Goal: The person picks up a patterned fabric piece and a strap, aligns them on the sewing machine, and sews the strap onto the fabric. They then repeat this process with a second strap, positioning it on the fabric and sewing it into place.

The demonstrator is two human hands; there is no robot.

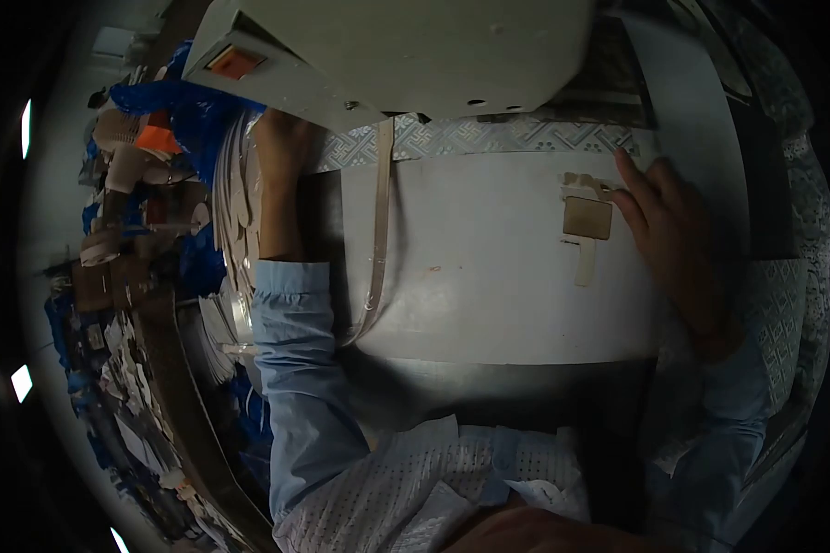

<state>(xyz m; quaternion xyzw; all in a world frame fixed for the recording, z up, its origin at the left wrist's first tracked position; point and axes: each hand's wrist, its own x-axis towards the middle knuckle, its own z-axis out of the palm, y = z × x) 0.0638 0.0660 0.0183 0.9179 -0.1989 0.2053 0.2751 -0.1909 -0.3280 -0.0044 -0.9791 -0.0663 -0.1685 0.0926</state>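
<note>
Grey patterned strip (516, 137) lies along front edge of machine (433, 55), on white worktop (489, 286). Right hand (664, 207) loosely open, fingertip (623, 158) at strip's right end; left hand (283, 143) by other end (fingers hidden, grip unclear).

Extends the left arm (300, 350) forward with a nearly straight wrist (281, 217), ending in a partly hidden left hand (284, 147). Angles the shadowed right arm (724, 415) forward, turning the right hand (664, 207) inward with fingers (638, 173) loosely apart.
</note>
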